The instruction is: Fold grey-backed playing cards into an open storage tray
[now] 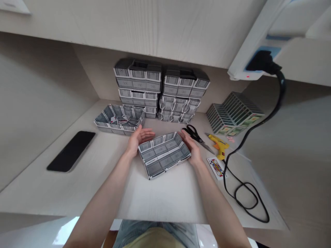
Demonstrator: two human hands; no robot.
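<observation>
A shallow rectangular tray made of grey-patterned playing cards [165, 154] sits at an angle in front of me, with nothing inside. My left hand [138, 140] is at its left side, fingers stretched out behind the tray's far left corner. Against or very close to the right end is my right hand [190, 147], its fingers extended along the wall and partly hidden. Neither hand is wrapped round the tray. Just beyond my left hand stands another card box [116, 131] with loose cards inside.
Stacked card boxes [139, 82] line the back wall. Black scissors [193, 133], a yellow glue gun [219, 144] and a face card [217, 168] lie right, near a looping black cable [254, 217]. Decks of cards [235, 112] stand behind. A phone [71, 151] lies left. A shelf [155, 27] overhangs.
</observation>
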